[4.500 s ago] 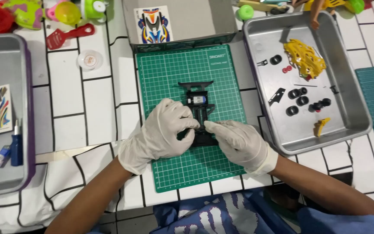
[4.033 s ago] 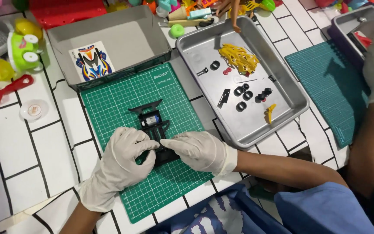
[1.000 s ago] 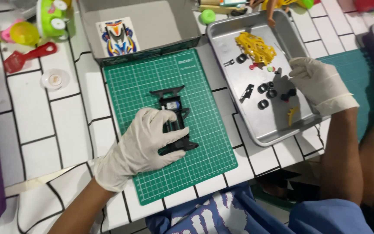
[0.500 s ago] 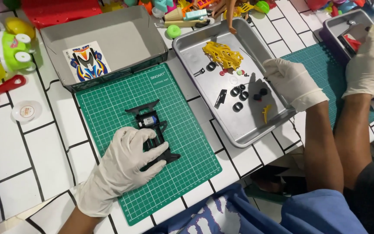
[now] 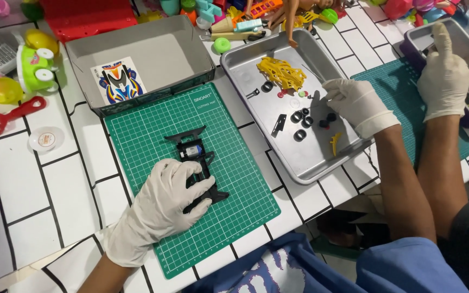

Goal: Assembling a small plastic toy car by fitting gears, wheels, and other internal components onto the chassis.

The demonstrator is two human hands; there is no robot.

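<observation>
1. Chassis (image 5: pixel 195 163): one, black, lying on the green mat (image 5: pixel 153 125) near its middle. No wheels are showing on it and no body is fitted; a small silvery and blue part is sitting in its middle. By my judgement the build is at an early stage, with wheels, body and loose parts left to fit.
2. Left hand (image 5: pixel 164 201): gloved, lying over the chassis's near end, fingers curled loosely round it and pinning it to the mat.
3. Right hand (image 5: pixel 354 103): gloved, reaching into the metal tray (image 5: pixel 299 163), fingers drawn together over the small parts; whether anything is pinched between them I cannot tell.
4. Tray contents: one yellow body (image 5: pixel 282 73); about six black wheels (image 5: pixel 299 116), counting the partly hidden ones loosely; one yellow clip (image 5: pixel 334 144); a few small black pieces, too small to count surely.
5. Grey box (image 5: pixel 153 49): one, open, sitting behind the mat, holding one sticker sheet (image 5: pixel 118 84).
6. Second mat (image 5: pixel 386 81): one, to the right, with another person's gloved hand (image 5: pixel 443 81) working over a second tray (image 5: pixel 424 38).
7. Toys: many, scattered along the far edge; not counted.
</observation>
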